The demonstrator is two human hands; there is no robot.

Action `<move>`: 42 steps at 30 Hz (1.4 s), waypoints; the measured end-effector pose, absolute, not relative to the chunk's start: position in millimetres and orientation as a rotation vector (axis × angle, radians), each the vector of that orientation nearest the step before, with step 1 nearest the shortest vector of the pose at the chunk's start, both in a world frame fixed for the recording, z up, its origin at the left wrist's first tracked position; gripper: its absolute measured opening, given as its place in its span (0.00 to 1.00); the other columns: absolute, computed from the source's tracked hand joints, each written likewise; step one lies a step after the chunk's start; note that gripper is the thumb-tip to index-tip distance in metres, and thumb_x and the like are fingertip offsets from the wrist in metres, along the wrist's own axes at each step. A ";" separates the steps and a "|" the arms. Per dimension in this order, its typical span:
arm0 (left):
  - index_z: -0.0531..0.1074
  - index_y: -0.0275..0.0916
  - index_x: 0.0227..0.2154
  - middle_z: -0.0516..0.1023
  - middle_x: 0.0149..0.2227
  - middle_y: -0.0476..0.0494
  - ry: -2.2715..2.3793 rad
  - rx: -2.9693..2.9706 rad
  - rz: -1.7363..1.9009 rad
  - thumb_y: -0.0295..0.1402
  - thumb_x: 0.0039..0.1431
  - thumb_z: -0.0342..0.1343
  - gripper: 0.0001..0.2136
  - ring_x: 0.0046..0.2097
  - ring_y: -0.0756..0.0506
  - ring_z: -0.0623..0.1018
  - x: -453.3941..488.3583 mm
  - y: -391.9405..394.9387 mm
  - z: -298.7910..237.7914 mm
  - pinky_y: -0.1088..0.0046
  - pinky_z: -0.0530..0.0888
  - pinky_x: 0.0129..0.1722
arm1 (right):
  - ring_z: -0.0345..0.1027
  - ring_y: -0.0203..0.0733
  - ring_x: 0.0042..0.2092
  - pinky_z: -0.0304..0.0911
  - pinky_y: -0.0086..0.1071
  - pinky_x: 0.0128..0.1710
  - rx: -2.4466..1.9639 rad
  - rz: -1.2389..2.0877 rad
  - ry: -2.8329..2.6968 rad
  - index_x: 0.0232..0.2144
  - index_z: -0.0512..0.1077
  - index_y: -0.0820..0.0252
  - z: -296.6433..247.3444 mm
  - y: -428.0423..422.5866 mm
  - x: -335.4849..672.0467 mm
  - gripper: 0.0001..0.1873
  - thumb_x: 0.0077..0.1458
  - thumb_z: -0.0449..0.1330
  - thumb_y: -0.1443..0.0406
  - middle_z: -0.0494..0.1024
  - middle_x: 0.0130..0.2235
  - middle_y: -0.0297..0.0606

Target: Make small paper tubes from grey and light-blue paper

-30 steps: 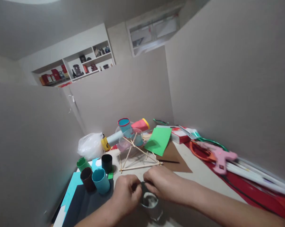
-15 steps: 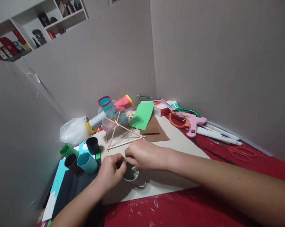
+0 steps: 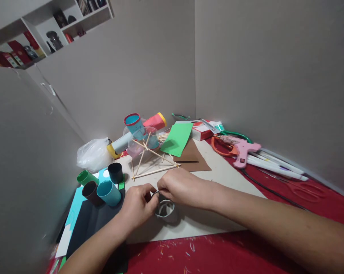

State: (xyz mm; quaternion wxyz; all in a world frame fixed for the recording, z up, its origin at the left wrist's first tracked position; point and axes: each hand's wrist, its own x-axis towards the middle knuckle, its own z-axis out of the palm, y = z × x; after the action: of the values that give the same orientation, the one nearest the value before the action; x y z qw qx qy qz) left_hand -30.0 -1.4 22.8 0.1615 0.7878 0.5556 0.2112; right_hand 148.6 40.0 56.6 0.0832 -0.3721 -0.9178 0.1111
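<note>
Grey panels (image 3: 260, 76) wall in this corner, with a white shelf unit (image 3: 6, 11) high behind, and below it the counter (image 3: 217, 251) shows red, strewn with pale scraps, around a big white board (image 3: 220, 220). Over that board the left hand (image 3: 139, 203) and the right hand (image 3: 183, 186) meet almost tip to tip. Each grip is pinched together, clamped on a thin dark strip (image 3: 155, 193) that runs across the little gap between them (what it is made of, I can't tell from here). The pale cup (image 3: 169, 217) stands on the board just below the grip and a touch nearer the wearer; whether the strip touches it is hidden by the fingers. What has just changed is the cup: half a second ago its dark mouth seemed to run right up to the fingertips, and now its rim shows as a rounder ring beneath them. I'd judge from that that the handling now centres on the strip, with the cup standing by itself. Left of the grip sit the blue cup (image 3: 109, 194), brown cup (image 3: 92, 194), green cup (image 3: 87, 178) and black cup (image 3: 116, 174). Just beyond the grip is a stick frame (image 3: 157, 171), farther on a green sheet (image 3: 179, 139), and well off to its right a pink glue gun (image 3: 242, 150).
</note>
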 end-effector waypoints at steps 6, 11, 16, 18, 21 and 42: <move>0.64 0.37 0.18 0.64 0.18 0.53 1.596 2.271 0.639 0.29 0.56 0.50 0.12 0.23 0.52 0.62 -31.6 -2.8 25.6 0.75 0.54 0.24 | 0.72 0.43 0.30 0.45 0.30 0.25 -1.094 0.322 -2.743 0.30 0.81 0.60 61.9 39.6 152.7 0.10 0.57 0.59 0.66 0.82 0.29 0.43; 0.62 0.38 0.17 0.61 0.17 0.54 1.678 2.291 0.620 0.29 0.54 0.52 0.12 0.22 0.53 0.60 -29.1 -7.4 26.6 0.75 0.53 0.24 | 0.71 0.43 0.29 0.43 0.32 0.25 -1.146 0.282 -2.765 0.28 0.81 0.62 61.6 38.6 154.9 0.11 0.54 0.58 0.70 0.82 0.30 0.46; 0.70 0.38 0.24 0.67 0.19 0.52 1.632 2.307 0.590 0.32 0.57 0.52 0.08 0.23 0.52 0.64 -28.2 -7.3 24.2 0.76 0.56 0.26 | 0.71 0.42 0.30 0.45 0.31 0.25 -1.106 0.316 -2.835 0.29 0.81 0.64 63.8 34.9 148.0 0.09 0.53 0.59 0.71 0.83 0.31 0.47; 0.66 0.38 0.21 0.66 0.19 0.52 1.565 2.327 0.599 0.30 0.56 0.51 0.09 0.23 0.52 0.63 -28.8 -6.9 23.7 0.76 0.56 0.26 | 0.71 0.41 0.30 0.45 0.31 0.25 -1.083 0.327 -2.850 0.28 0.81 0.64 63.4 33.9 145.3 0.09 0.52 0.60 0.73 0.83 0.30 0.46; 0.61 0.38 0.18 0.64 0.19 0.52 1.535 2.343 0.616 0.27 0.55 0.50 0.11 0.23 0.52 0.61 -29.4 -6.8 23.6 0.76 0.55 0.26 | 0.70 0.40 0.29 0.44 0.31 0.25 -1.071 0.323 -2.837 0.27 0.80 0.64 60.1 33.8 143.6 0.08 0.52 0.60 0.72 0.82 0.29 0.45; 0.76 0.38 0.30 0.77 0.27 0.48 1.589 2.318 0.645 0.34 0.54 0.56 0.06 0.28 0.50 0.70 -29.7 -3.2 17.2 0.76 0.59 0.28 | 0.75 0.45 0.32 0.43 0.33 0.26 -1.268 0.194 -2.766 0.27 0.79 0.59 45.6 28.8 149.9 0.10 0.57 0.59 0.69 0.82 0.29 0.42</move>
State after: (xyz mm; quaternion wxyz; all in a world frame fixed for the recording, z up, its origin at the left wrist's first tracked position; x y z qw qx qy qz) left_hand -29.7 -3.2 17.2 0.1287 0.7972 0.5465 0.2218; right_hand 149.9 28.8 45.6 0.0463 -0.4155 -0.9062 0.0634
